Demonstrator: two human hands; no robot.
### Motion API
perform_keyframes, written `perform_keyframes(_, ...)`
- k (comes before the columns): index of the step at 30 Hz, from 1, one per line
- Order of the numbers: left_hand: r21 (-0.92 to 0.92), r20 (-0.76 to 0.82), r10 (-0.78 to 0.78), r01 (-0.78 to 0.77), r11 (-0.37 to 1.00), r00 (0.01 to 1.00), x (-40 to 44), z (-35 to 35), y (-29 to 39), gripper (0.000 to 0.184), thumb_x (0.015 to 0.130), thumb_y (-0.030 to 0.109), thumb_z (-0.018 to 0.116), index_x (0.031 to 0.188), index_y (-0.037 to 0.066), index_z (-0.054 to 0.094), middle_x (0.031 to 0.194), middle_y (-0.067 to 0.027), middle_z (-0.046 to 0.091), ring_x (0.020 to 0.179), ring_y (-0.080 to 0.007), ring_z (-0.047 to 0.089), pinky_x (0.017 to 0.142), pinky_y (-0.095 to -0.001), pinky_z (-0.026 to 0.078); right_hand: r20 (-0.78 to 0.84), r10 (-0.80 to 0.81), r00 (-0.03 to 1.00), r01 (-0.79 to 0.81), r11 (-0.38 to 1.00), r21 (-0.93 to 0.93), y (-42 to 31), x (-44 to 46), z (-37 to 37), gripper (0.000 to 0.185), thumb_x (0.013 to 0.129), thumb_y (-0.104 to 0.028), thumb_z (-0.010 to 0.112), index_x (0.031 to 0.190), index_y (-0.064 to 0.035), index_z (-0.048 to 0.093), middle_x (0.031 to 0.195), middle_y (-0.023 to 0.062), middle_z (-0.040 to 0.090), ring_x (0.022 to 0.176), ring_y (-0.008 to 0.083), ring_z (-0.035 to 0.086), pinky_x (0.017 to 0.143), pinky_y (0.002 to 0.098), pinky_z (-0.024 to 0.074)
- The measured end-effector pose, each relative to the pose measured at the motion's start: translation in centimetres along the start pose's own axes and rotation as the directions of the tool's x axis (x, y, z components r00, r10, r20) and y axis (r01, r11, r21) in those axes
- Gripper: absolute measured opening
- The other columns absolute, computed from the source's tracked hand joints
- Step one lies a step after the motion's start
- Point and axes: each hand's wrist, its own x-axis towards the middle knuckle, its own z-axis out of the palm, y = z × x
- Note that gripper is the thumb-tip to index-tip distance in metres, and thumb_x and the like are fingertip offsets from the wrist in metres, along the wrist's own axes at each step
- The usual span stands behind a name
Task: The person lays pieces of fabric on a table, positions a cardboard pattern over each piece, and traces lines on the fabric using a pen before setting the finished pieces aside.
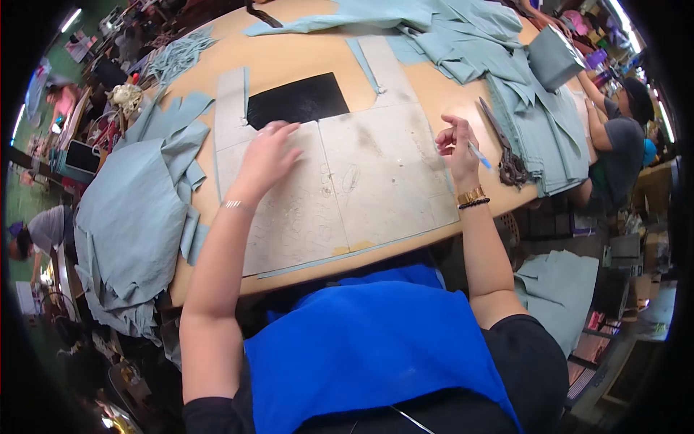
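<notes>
A large beige pattern template (376, 173) with two strap-like arms lies on the table, with edges of grey-green fabric (361, 61) showing from under it. Over the template's upper left part is my left hand (271, 163), its fingers apart and holding nothing. A black sheet (300, 100) fills part of the gap between the arms, just beyond those fingertips. My right hand (457, 150) is at the template's right edge, its fingers closed around a white and blue pen (478, 155). Large scissors (500, 137) with dark handles rest to the right of that hand.
Grey-green cloth is heaped on the left (130, 210) and spread along the far side (463, 32). A folded fabric stack (538, 130) lies at the right, with a grey-green block (555, 58) near it. Another person (629, 137) is beyond the right edge.
</notes>
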Motion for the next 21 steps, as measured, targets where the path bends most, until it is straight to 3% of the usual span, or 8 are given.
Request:
perform_keyframes(3,0.044,0.141,-0.063,0.057,0.997,0.988,3.2,1.1,0.8,0.054,0.078,0.027,0.076,0.125,0.007,0.060,0.126,-0.0139,0.056,0.119,-0.0319,0.052,0.101,-0.0405,0.043,0.032,-0.027,0.999,0.025,0.998,0.061,0.5,0.3,1.4,0.058,0.101,-0.053,0.036,0.108,-0.0028,0.064,0.080,-0.0003,0.061,0.066,0.0036,0.053,0.054,0.0196,0.0448)
perform_keyframes(6,0.119,0.305,-0.139,0.107,0.987,0.942,4.7,0.9,1.1,0.059,0.075,0.031,0.078,0.126,0.008,0.061,0.125,-0.0120,0.057,0.120,-0.0306,0.052,0.102,-0.0403,0.042,0.062,-0.016,0.998,0.011,0.997,0.082,0.3,0.7,3.1,0.041,0.102,-0.037,0.047,0.111,-0.0005,0.064,0.081,-0.0002,0.062,0.066,0.0047,0.054,0.060,0.0196,0.0485)
perform_keyframes(7,0.125,0.299,-0.134,0.100,0.987,0.945,4.9,1.0,0.8,0.059,0.073,0.032,0.079,0.125,0.009,0.061,0.124,-0.0108,0.057,0.120,-0.0297,0.052,0.101,-0.0410,0.042,0.062,-0.012,0.998,0.007,0.996,0.084,0.2,0.6,3.9,0.037,0.102,-0.033,0.050,0.110,-0.0002,0.064,0.082,0.0000,0.062,0.067,0.0046,0.055,0.061,0.0196,0.0491)
perform_keyframes(8,0.131,0.295,-0.129,0.094,0.987,0.947,4.9,1.2,0.6,0.060,0.072,0.033,0.080,0.125,0.010,0.062,0.123,-0.0096,0.057,0.119,-0.0288,0.052,0.100,-0.0416,0.043,0.086,0.029,0.996,-0.042,0.986,0.163,0.1,0.8,4.6,0.024,0.098,-0.021,0.059,0.109,-0.0001,0.064,0.086,0.0024,0.065,0.072,0.0061,0.059,0.064,0.0206,0.0509)
perform_keyframes(12,0.124,0.290,-0.123,0.090,0.988,0.949,4.6,1.3,0.4,0.059,0.070,0.033,0.081,0.123,0.012,0.064,0.121,-0.0081,0.058,0.119,-0.0276,0.052,0.099,-0.0426,0.043,0.202,0.008,0.979,-0.049,0.978,0.202,0.1,1.6,8.4,0.018,0.090,-0.011,0.064,0.105,0.0001,0.065,0.091,0.0071,0.070,0.081,0.0096,0.066,0.067,0.0218,0.0515)
perform_keyframes(18,0.120,0.297,-0.129,0.097,0.988,0.946,4.2,0.7,1.3,0.058,0.073,0.030,0.080,0.124,0.009,0.062,0.121,-0.0103,0.058,0.117,-0.0285,0.053,0.099,-0.0385,0.044,0.304,-0.128,0.944,0.130,0.991,0.012,-0.9,2.7,15.1,0.011,0.084,-0.010,0.067,0.092,-0.0012,0.065,0.078,0.0038,0.066,0.071,0.0066,0.061,0.063,0.0230,0.0497)
perform_keyframes(21,0.081,0.268,-0.095,0.075,0.994,0.959,3.8,1.0,0.8,0.055,0.073,0.030,0.080,0.121,0.009,0.063,0.121,-0.0101,0.058,0.118,-0.0284,0.052,0.099,-0.0390,0.044,0.344,-0.248,0.906,0.238,0.969,0.074,0.0,3.4,17.9,0.008,0.080,-0.009,0.067,0.084,-0.0023,0.062,0.073,0.0015,0.064,0.066,0.0077,0.058,0.060,0.0247,0.0489)
